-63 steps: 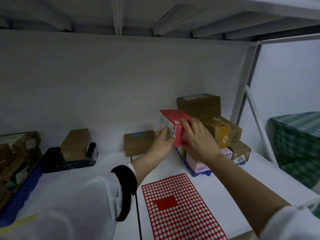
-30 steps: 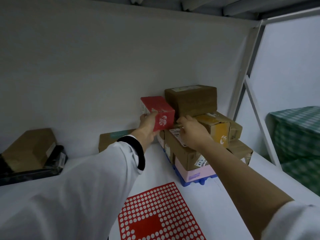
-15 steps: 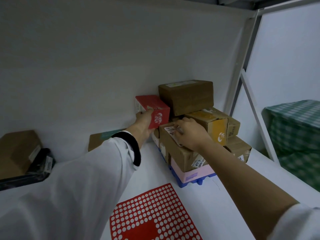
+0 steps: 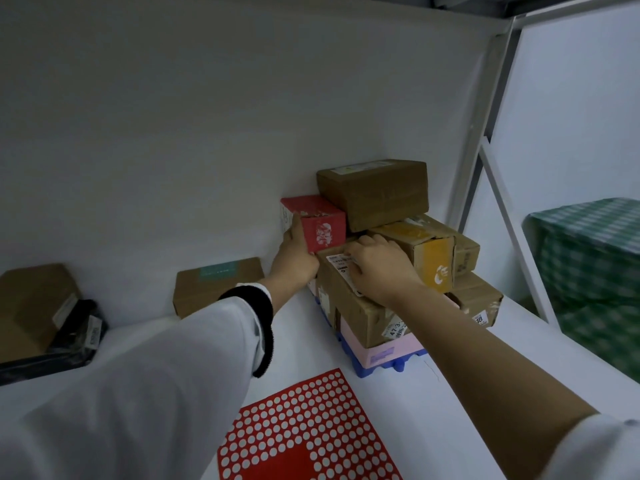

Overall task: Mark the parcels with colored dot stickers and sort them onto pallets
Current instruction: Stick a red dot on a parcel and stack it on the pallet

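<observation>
White shelf (image 4: 433, 403), white wall behind. Nearest is the red sticker sheet (image 4: 304, 431), lying flat with rows of pale dots. Beyond it, the blue pallet (image 4: 367, 370) carries a stack of parcels with a pink parcel (image 4: 381, 348) at the bottom. The right hand (image 4: 381, 268) rests palm-down on the labelled brown parcel (image 4: 349, 306), fingers loosely bent over its white label. The left hand (image 4: 296, 258) grips the red parcel (image 4: 322, 223), thumb up its near corner, other fingers hidden. This small red box has a white print on its front and sits atop the stack, beside the big brown parcel (image 4: 377, 192).
</observation>
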